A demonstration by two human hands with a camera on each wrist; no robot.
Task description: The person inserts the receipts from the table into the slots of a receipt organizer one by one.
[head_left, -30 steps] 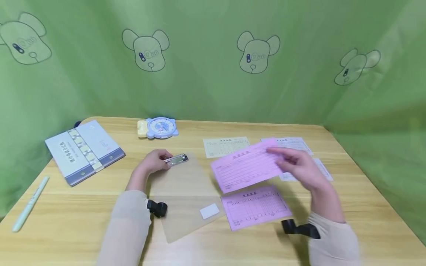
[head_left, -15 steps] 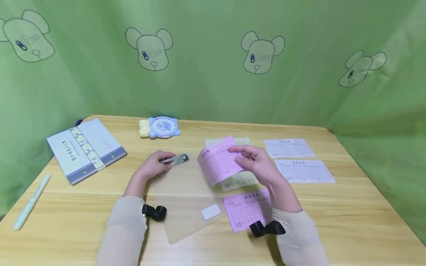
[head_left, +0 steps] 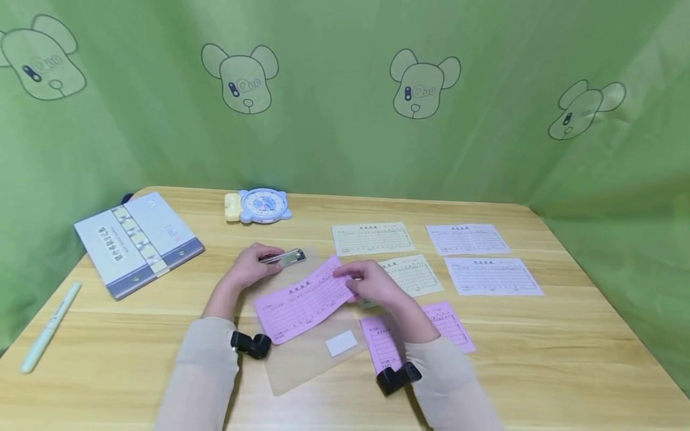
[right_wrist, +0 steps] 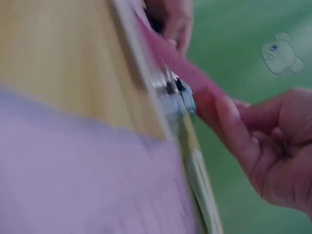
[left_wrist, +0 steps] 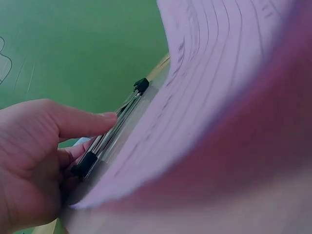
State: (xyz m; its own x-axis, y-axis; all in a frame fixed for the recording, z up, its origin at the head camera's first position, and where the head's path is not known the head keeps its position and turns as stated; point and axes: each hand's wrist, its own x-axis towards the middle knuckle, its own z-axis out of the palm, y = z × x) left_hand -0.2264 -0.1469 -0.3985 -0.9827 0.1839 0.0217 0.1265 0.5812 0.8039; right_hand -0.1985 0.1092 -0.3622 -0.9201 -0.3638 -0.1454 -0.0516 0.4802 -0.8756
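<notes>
My left hand (head_left: 253, 266) grips the metal clip (head_left: 291, 257) at the top of a translucent clipboard (head_left: 291, 374) lying on the table. In the left wrist view the thumb presses on the clip (left_wrist: 114, 126). A pink printed form (head_left: 302, 302) is pinched at its right edge by my right hand (head_left: 372, 281). It slants over the clipboard, its left end low over the board just below the clip and its right end raised and slightly bent. A small white label (head_left: 342, 343) shows on the board's lower right part.
Another pink form (head_left: 453, 326) lies under my right forearm, partly hidden. Beyond it are two pale yellow forms (head_left: 372, 239) and two white forms (head_left: 493, 276). A blue toy clock (head_left: 264, 205) lies at the back, a ledger book (head_left: 135, 251) and a mint pen (head_left: 51, 329) at the left.
My right hand has carried the pink form leftward and down, from above the other forms to over the clipboard. The left hand stays on the clip.
</notes>
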